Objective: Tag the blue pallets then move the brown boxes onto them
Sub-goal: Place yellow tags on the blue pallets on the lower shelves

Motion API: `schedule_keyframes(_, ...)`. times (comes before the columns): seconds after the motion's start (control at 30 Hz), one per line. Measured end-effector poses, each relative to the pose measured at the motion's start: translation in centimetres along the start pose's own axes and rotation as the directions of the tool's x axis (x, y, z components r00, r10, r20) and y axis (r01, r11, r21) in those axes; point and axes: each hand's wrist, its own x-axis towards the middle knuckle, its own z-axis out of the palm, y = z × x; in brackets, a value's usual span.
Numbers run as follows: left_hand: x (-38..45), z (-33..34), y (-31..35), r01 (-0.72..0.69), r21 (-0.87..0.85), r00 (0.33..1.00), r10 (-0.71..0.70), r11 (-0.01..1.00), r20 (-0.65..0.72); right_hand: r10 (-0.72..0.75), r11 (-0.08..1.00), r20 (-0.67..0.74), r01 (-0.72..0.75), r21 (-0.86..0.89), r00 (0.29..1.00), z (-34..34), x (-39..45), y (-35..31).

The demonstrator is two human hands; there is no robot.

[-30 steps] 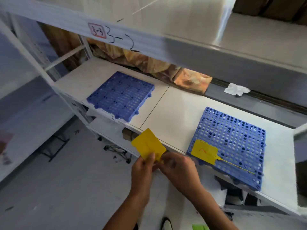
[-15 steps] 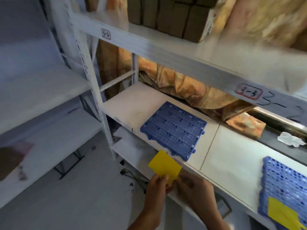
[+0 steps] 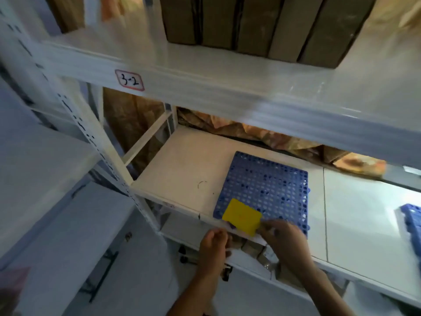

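Observation:
A blue perforated pallet [image 3: 266, 190] lies flat on the white shelf [image 3: 186, 169]. A yellow tag [image 3: 242, 216] sits over the pallet's near left corner. My right hand [image 3: 283, 240] pinches the tag's right end at the pallet's front edge. My left hand [image 3: 214, 245] hovers just below the shelf's front lip, fingers curled, holding nothing that I can see. A second blue pallet [image 3: 411, 222] shows at the far right edge. Several brown boxes [image 3: 257, 26] stand in a row on the shelf above.
The upper shelf beam carries a label reading 3-2 [image 3: 129, 80]. A white perforated upright [image 3: 95, 142] rises at the left. Crumpled brown paper [image 3: 284, 140] lies along the back of the shelf. Another white rack [image 3: 34, 169] stands at the left.
The view has swung left and closer to the left pallet. The yellow tag, held in both hands before, now rests on the pallet's corner in my right hand alone; my left hand has let go.

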Motion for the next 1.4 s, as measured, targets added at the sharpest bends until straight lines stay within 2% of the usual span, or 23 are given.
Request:
schedule_keyframes(0.13,3.2,-2.6,1.8,-0.106,0.183,0.994,0.098,0.977,0.049,-0.005,0.999,0.084,0.009,-0.044,0.996,1.7,4.1,-1.6)
schedule_keyframes(0.23,6.4,-3.9,2.6,-0.171,0.402,0.983,0.129,0.899,0.129,0.048,0.996,0.161,-0.036,-0.076,0.986,2.3,5.8,-2.2)
schedule_keyframes(0.4,9.5,-4.9,3.1,-0.255,0.569,0.958,0.127,0.782,0.255,0.105,0.989,0.205,-0.081,-0.126,0.973,1.9,6.6,-3.4)
schedule_keyframes(0.6,10.2,-5.9,3.0,-0.275,0.577,0.924,0.045,0.769,0.379,0.211,0.977,0.152,-0.203,-0.066,0.966,2.8,5.5,-3.8)
schedule_keyframes(0.8,9.9,-7.7,3.4,-0.332,0.622,0.904,0.05,0.709,0.425,0.262,0.963,0.05,-0.257,-0.083,0.964,3.4,2.6,-6.3)
schedule_keyframes(0.87,9.6,-8.0,3.9,-0.393,0.614,0.874,0.071,0.685,0.481,0.298,0.953,0.057,-0.294,-0.073,0.953,3.7,1.7,-7.9)
schedule_keyframes(1.0,9.7,-6.9,6.9,-0.527,0.673,0.826,0.125,0.519,0.55,0.374,0.926,0.116,-0.377,-0.004,0.92,3.2,2.0,-11.4)
schedule_keyframes(1.1,9.8,-5.7,9.9,-0.603,0.666,0.786,0.182,0.439,0.591,0.411,0.909,0.113,-0.416,0.025,0.905,1.7,3.0,-14.1)
schedule_keyframes(1.2,8.7,-4.6,13.0,-0.638,0.637,0.765,0.258,0.432,0.59,0.378,0.924,0.125,-0.382,0.008,0.917,-0.3,3.0,-16.6)
schedule_keyframes(1.3,6.3,-4.2,14.9,-0.662,0.588,0.742,0.296,0.464,0.602,0.36,0.923,0.074,-0.367,0.116,0.93,-2.2,1.9,-19.0)
schedule_keyframes(1.4,2.7,-4.3,16.8,-0.704,0.534,0.704,0.361,0.468,0.611,0.288,0.946,0.037,-0.29,0.144,0.957,-4.9,0.5,-21.0)
